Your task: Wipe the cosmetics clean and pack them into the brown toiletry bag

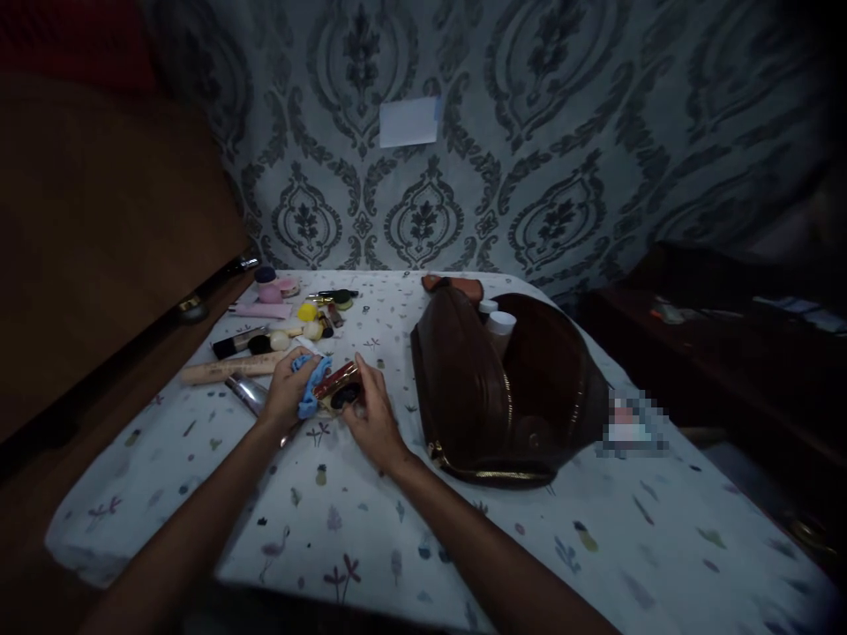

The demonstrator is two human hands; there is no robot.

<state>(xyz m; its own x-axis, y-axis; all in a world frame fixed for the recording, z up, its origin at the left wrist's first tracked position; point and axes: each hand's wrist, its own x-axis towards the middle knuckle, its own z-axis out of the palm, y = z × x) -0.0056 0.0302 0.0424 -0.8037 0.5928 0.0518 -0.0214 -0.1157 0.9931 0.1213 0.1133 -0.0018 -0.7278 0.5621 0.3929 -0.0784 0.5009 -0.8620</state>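
Observation:
My left hand (pixel 284 388) is closed on a small blue cloth (pixel 310 388) and presses it against a small red and gold compact (pixel 337 384). My right hand (pixel 374 413) grips that compact from the right, fingers curled round its edge. Both hands rest low over the white patterned table cover (pixel 371 529), left of an open brown leather bag (pixel 503 388).
Several cosmetics lie at the back left: a makeup brush (pixel 238 342), a long beige tube (pixel 225 370), yellow and pink sponges (pixel 306 311), a pink case (pixel 261 310). White bottles (pixel 501 324) stand in the bag. A wooden panel (pixel 99 247) flanks the left, dark furniture (pixel 728 335) the right.

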